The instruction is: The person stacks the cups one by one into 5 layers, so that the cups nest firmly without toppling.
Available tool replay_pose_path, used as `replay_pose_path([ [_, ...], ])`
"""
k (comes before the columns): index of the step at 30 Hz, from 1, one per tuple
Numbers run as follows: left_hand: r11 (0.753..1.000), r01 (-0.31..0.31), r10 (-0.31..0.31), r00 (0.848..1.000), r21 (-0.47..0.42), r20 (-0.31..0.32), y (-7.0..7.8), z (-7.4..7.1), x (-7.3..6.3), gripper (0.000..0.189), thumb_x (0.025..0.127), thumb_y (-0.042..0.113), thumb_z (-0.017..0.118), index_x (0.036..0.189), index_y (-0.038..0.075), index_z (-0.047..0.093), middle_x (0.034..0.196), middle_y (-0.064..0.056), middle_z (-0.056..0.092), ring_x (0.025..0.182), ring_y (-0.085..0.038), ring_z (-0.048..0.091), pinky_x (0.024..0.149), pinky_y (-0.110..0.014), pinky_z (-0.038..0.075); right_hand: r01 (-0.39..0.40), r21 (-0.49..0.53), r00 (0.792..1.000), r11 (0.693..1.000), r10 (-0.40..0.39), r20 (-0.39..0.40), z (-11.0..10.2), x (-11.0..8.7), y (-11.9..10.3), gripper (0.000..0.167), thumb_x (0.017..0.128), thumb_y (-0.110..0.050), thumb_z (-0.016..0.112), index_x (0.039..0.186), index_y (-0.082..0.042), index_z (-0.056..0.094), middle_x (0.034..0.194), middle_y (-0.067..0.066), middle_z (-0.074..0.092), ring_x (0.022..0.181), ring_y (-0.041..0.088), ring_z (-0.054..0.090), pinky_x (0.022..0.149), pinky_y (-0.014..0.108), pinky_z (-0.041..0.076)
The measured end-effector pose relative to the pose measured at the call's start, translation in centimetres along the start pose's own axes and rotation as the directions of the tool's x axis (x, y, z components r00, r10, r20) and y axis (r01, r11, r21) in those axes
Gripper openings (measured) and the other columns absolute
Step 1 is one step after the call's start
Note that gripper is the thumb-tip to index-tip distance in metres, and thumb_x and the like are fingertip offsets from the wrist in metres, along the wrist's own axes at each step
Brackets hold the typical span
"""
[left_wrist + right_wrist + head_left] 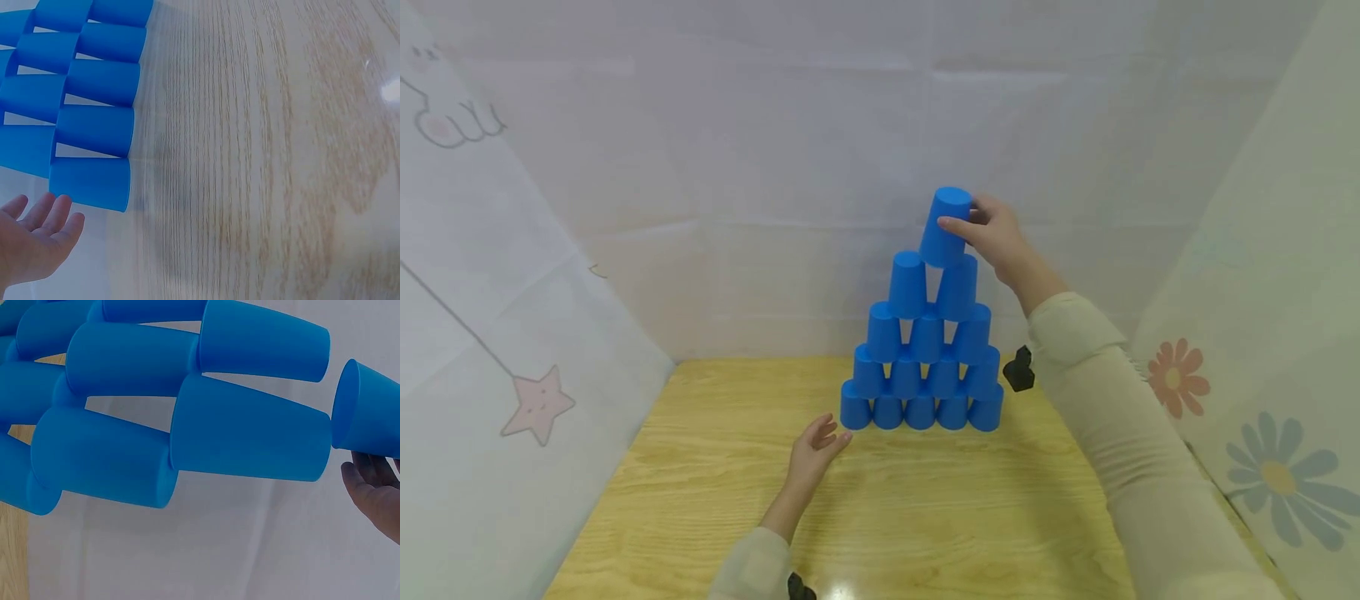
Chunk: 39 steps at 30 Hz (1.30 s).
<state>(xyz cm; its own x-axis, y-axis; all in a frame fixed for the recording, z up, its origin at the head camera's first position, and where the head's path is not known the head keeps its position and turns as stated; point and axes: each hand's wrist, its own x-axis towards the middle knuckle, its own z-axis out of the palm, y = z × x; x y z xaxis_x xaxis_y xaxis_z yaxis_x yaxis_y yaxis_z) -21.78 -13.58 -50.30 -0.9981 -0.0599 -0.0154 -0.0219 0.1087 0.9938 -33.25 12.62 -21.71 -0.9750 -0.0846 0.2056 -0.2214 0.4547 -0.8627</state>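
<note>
A pyramid of upside-down blue cups [927, 337] stands on the table, its rows narrowing upward to two cups. At the peak, my right hand [997, 237] grips a blue cup [946, 233] from the right side, thumb across its front. That cup is tilted, its rim right at the tops of the two upper cups. In the right wrist view the same held cup [372, 412] appears beside the end of an upper cup [250, 428]. My left hand [814, 450] holds nothing; its fingers are loosely bent near the bottom left cup [90, 182].
The wooden table [715, 475] carries the pyramid close to its back edge. Behind rises a pale cloth wall [760, 167], with patterned side walls [1247, 333] left and right. A small black object [1018, 369] shows between the pyramid and my right sleeve.
</note>
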Motion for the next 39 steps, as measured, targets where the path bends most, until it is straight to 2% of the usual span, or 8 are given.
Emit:
replay_pose_path([
  [17,1.0,-0.016,0.017,1.0,-0.009,0.011,-0.3,-0.2,-0.3,0.065,0.077,0.03,0.065,0.127,0.001,0.038,0.122,-0.025,0.041,0.109,-0.038,0.041,0.086,-0.045,0.038,-0.052,0.019,0.999,0.998,0.052,0.014,1.3,1.4,0.7,0.071,0.077,-0.047,0.057,0.135,-0.016,0.029,0.131,0.007,0.037,0.117,0.027,0.035,0.09,0.05,0.031],
  [21,1.0,-0.008,0.008,1.0,-0.006,-0.001,-0.4,-0.1,-0.2,0.064,0.075,0.03,0.066,0.127,0.002,0.039,0.122,-0.023,0.043,0.108,-0.037,0.042,0.085,-0.044,0.039,-0.037,0.031,0.999,0.999,0.037,0.017,1.6,7.0,6.4,0.074,0.074,-0.051,0.058,0.135,-0.023,0.027,0.132,0.003,0.035,0.116,0.025,0.036,0.085,0.062,0.027],
  [24,1.0,-0.002,0.002,1.0,-0.006,-0.004,-0.5,-0.1,-0.1,0.064,0.075,0.029,0.067,0.127,0.003,0.039,0.122,-0.023,0.043,0.109,-0.037,0.042,0.086,-0.044,0.039,-0.019,-0.002,1.0,1.0,0.019,-0.008,1.9,9.5,9.1,0.077,0.07,-0.056,0.058,0.135,-0.031,0.024,0.133,-0.003,0.033,0.117,0.021,0.034,0.084,0.064,0.026],
  [30,1.0,0.012,-0.012,1.0,-0.017,0.02,0.3,-0.4,-0.3,0.066,0.076,0.028,0.066,0.128,0.0,0.037,0.123,-0.026,0.04,0.11,-0.04,0.039,0.087,-0.045,0.038,-0.03,-0.019,1.0,0.999,0.03,-0.003,1.5,2.2,1.6,0.078,0.073,-0.053,0.057,0.135,-0.019,0.026,0.133,0.004,0.035,0.118,0.026,0.034,0.09,0.049,0.032],
  [32,1.0,0.014,-0.014,0.999,-0.024,0.029,1.0,-0.4,-0.7,0.065,0.077,0.025,0.066,0.128,-0.002,0.036,0.123,-0.028,0.039,0.111,-0.041,0.038,0.087,-0.046,0.037,-0.027,-0.008,1.0,1.0,0.027,0.005,1.4,1.1,0.6,0.076,0.075,-0.051,0.056,0.136,-0.016,0.025,0.133,0.006,0.034,0.118,0.027,0.034,0.091,0.048,0.032],
  [34,1.0,0.013,-0.012,0.999,-0.026,0.033,1.7,-0.4,-1.0,0.064,0.078,0.023,0.065,0.127,-0.004,0.035,0.123,-0.029,0.038,0.11,-0.043,0.037,0.086,-0.047,0.037,-0.036,-0.008,0.999,0.999,0.036,0.008,1.4,1.0,0.6,0.076,0.075,-0.052,0.055,0.136,-0.018,0.025,0.134,0.005,0.033,0.119,0.026,0.033,0.091,0.048,0.031],
  [38,1.0,0.015,-0.015,1.0,-0.017,0.021,1.4,-0.3,-1.1,0.066,0.076,0.027,0.066,0.127,-0.002,0.036,0.123,-0.027,0.04,0.111,-0.041,0.038,0.087,-0.046,0.037,-0.015,0.014,1.0,1.0,0.015,-0.003,1.4,4.9,5.1,0.078,0.067,-0.059,0.058,0.133,-0.031,0.027,0.132,-0.004,0.035,0.116,0.02,0.036,0.086,0.055,0.033],
  [39,1.0,0.015,-0.015,1.0,-0.013,0.016,1.1,-0.3,-0.9,0.066,0.076,0.028,0.066,0.128,-0.001,0.036,0.123,-0.026,0.04,0.111,-0.04,0.038,0.087,-0.046,0.037,-0.019,0.008,1.0,1.0,0.019,-0.004,1.4,4.9,5.2,0.078,0.068,-0.059,0.058,0.133,-0.031,0.026,0.132,-0.004,0.035,0.117,0.021,0.035,0.086,0.055,0.032],
])
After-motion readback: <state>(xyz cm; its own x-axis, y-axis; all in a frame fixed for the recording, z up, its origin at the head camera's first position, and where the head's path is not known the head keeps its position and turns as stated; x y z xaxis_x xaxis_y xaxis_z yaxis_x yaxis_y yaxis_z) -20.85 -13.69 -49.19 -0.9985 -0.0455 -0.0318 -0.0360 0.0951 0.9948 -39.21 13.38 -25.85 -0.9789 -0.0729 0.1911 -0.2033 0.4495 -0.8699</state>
